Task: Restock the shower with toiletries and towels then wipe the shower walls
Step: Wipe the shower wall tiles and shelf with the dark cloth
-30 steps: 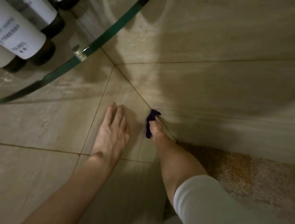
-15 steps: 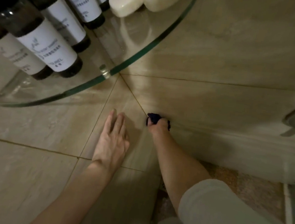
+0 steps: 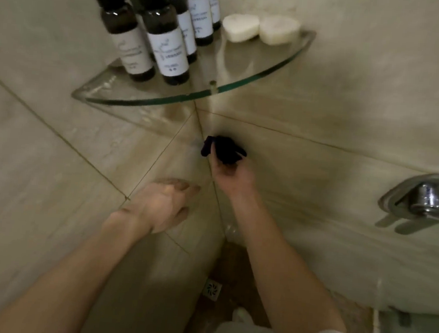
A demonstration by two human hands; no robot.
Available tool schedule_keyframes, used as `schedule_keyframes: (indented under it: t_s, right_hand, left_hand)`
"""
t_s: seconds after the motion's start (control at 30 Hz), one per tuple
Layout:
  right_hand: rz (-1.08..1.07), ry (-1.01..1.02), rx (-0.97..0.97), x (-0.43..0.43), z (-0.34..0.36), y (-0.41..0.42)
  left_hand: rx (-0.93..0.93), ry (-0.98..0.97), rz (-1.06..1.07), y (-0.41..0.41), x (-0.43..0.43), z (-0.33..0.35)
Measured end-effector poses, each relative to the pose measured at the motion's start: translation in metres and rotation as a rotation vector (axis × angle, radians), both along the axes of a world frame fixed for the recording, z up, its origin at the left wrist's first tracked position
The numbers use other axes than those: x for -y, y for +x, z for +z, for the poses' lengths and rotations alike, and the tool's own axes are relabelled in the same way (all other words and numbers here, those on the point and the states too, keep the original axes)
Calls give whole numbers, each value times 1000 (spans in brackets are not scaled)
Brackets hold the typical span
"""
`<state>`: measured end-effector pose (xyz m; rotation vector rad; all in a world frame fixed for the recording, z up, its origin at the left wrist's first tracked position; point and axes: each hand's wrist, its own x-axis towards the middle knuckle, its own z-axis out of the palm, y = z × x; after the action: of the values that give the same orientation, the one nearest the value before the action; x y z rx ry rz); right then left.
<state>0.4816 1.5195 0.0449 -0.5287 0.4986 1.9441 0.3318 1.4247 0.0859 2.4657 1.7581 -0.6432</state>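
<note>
Two bare hands work in the tiled corner: the right hand (image 3: 229,174), near the centre, has its fingers closed around a bunched dark cloth (image 3: 225,148) pressed against the wall seam, while the left hand (image 3: 160,205) at seven o'clock from it lies flat and open on the wall tiles (image 3: 52,178), holding nothing. At twelve o'clock the glass corner shelf (image 3: 246,85) carries dark bottles (image 3: 168,42) and two white soaps (image 3: 261,29), and the chrome shower handle (image 3: 422,202) juts out at three o'clock.
</note>
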Motion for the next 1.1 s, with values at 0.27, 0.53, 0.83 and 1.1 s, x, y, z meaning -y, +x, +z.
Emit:
schedule_keyframes:
  t_s: [0.27,0.53,0.83,1.1]
  right_hand:
    - [7,235,200,35,97,43]
    - [57,387,501,104,150,69]
    - [13,540,200,108,214,-4]
    - [27,586,-52,92,182,-37]
  left_hand:
    - [419,119,298,12,34,52]
    - [703,199,261,27,102,96]
    - [-7,791,102,-15,159,132]
    - [-55,818,56,-28,157,154]
